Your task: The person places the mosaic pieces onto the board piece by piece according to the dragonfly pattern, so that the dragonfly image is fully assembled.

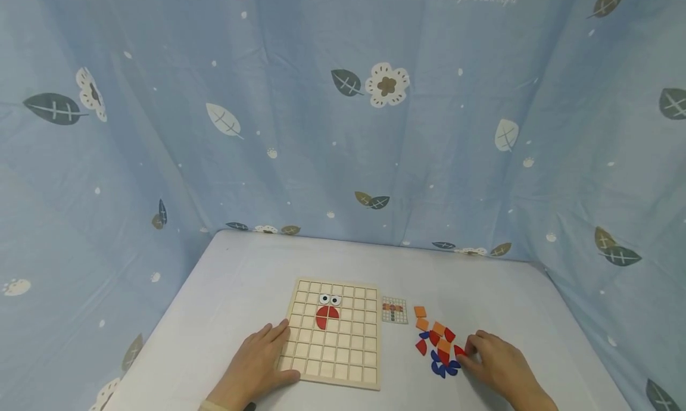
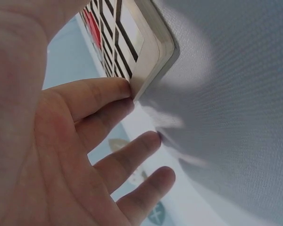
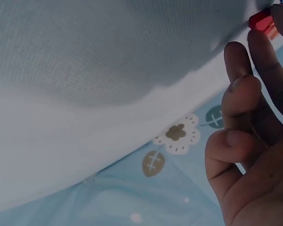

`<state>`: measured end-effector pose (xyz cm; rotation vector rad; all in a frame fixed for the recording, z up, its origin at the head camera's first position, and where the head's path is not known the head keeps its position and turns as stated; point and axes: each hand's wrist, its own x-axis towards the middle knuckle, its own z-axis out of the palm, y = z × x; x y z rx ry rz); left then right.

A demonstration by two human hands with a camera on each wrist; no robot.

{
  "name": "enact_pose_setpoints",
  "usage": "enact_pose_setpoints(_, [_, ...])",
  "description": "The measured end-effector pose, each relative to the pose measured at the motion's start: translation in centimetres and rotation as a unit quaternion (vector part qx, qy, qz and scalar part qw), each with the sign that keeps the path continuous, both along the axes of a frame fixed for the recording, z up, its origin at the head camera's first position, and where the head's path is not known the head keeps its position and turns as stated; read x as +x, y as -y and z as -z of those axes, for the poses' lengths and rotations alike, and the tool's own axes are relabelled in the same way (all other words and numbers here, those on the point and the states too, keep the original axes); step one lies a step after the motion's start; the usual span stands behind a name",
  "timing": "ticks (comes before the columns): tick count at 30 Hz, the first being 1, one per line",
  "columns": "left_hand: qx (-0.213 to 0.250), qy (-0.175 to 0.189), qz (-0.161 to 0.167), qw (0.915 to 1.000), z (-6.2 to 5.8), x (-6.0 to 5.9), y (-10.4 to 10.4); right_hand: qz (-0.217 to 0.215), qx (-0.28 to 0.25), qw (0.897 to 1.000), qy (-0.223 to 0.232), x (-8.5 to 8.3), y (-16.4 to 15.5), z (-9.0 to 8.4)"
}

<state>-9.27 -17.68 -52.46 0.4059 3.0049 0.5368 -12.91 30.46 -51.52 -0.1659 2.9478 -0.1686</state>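
Observation:
A wooden grid board point(image 1: 334, 354) lies on the table, with two eye tiles point(image 1: 330, 299) and several red quarter-circle pieces point(image 1: 322, 317) set in its cells. My left hand point(image 1: 256, 363) rests at the board's left side, thumb at the near edge and fingertips touching the frame; in the left wrist view the fingers point(image 2: 99, 96) reach the board's edge point(image 2: 153, 56) fairly straight. At the right, my right hand point(image 1: 498, 363) pinches a red quarter-circle piece point(image 1: 458, 351) between thumb and index finger. That red piece point(image 3: 260, 20) shows at the fingertips in the right wrist view.
Between board and right hand lies a loose cluster of orange squares point(image 1: 420, 311), red quarter-circles point(image 1: 421, 346) and blue petal-like pieces point(image 1: 438, 369). A small pattern card point(image 1: 395, 310) sits against the board's right side. A blue curtain point(image 1: 300, 113) encloses the white table point(image 1: 257, 262).

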Motion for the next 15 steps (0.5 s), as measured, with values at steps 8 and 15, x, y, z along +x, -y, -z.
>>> enact_pose_setpoints(8, [0.002,0.002,-0.002,1.0000,-0.13,-0.01,0.06,-0.013,-0.043,0.999,-0.015,0.28,-0.38,-0.56])
enact_pose_setpoints(15, [-0.002,0.001,0.000,1.0000,0.08,-0.16,0.11,-0.034,-0.067,0.997,0.010,-0.07,-0.20,-0.71])
